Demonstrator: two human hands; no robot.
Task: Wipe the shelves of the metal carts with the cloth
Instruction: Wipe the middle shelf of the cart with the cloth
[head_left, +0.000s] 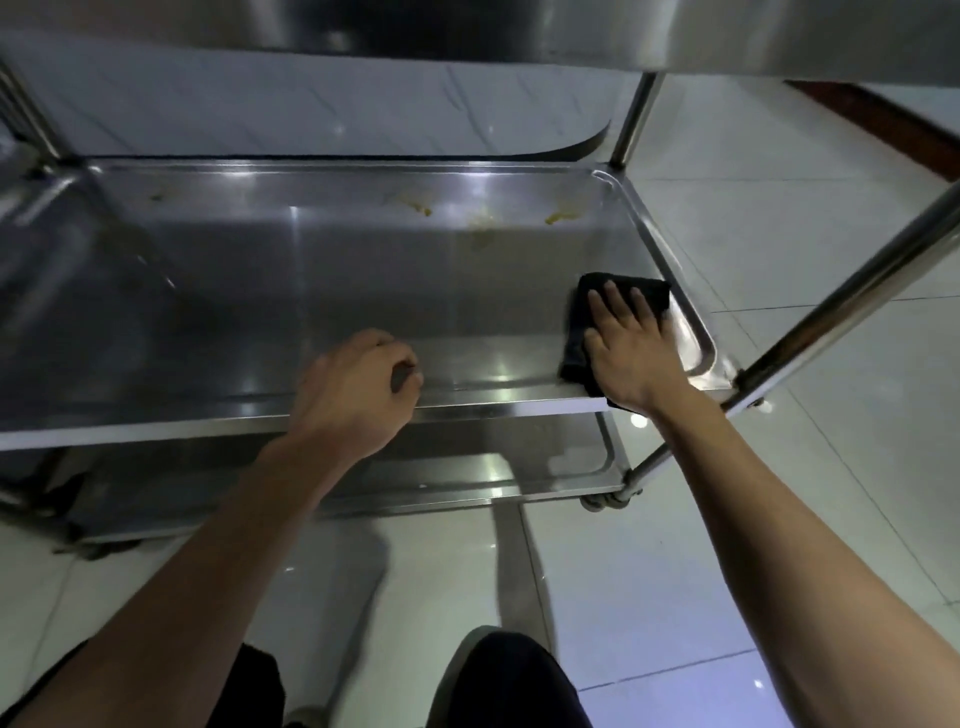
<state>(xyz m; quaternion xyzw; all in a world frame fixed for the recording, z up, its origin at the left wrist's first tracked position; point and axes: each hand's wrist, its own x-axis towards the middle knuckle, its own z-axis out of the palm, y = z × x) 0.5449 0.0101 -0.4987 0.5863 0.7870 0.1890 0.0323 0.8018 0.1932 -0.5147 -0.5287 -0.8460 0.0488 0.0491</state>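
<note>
Pale floor tiles (779, 249) surround the metal cart's middle shelf (322, 291), where I watch the black cloth (631, 291) lie at the near right corner, my right hand (626, 348) pressing it flat with fingers spread. My left hand (358, 387) curls over the shelf's near rim. Yellowish smears (553, 218) mark the far edge.

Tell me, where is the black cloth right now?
In the head view the black cloth lies at the near right corner of the cart's middle shelf, pressed flat under the right hand, with yellowish stains farther back.
</note>
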